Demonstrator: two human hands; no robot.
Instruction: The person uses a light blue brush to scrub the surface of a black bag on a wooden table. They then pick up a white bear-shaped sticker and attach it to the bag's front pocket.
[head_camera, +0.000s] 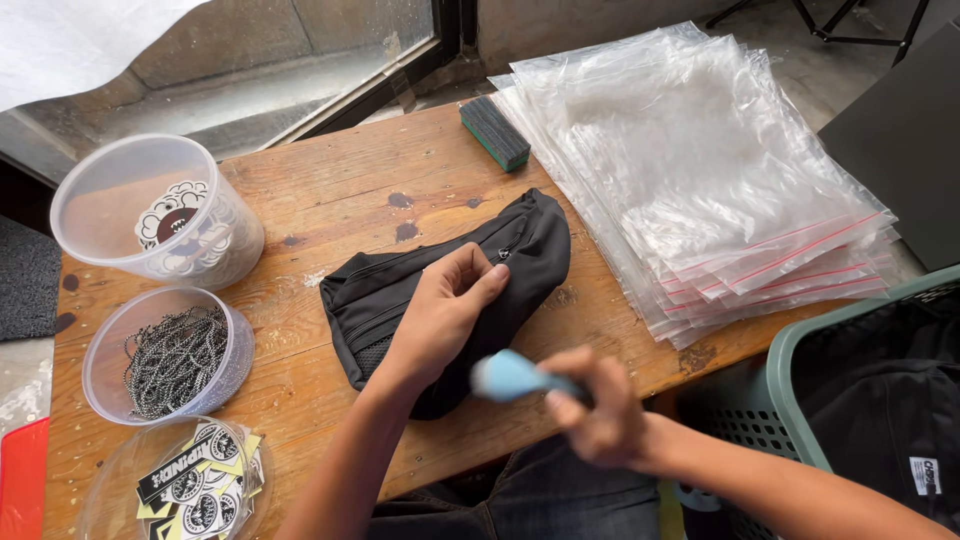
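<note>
The right hand (600, 420), nearest the camera and blurred, was closed on a light blue tool (512, 375); its grip was clamped round the handle, with the pale blue head pointing left, toward the left hand (445, 315). What kind of tool it was could not be told through the blur. The tool hovered just beside the near edge of the pouch (450, 290), not clearly touching it.

The left hand lay on the pouch, fingers curled and its grip pinched together on the fabric beside the zipper pull (503, 254). The pouch lay flat on the desk (330, 200), directly under the left hand and just beyond the right. It was black, soft and elongated, with a zipper running along its top and a mesh panel at its lower left.

To the right, a stack of clear bags (700, 170) with red seal strips rested on the desk, a dark sanding block (494, 132) at its far corner. At left stood three clear tubs: one with a round sticker (155, 210), one with chains (170, 355), one with printed stickers (185, 485). A green crate (790, 370) holding dark cloth stood at lower right.
</note>
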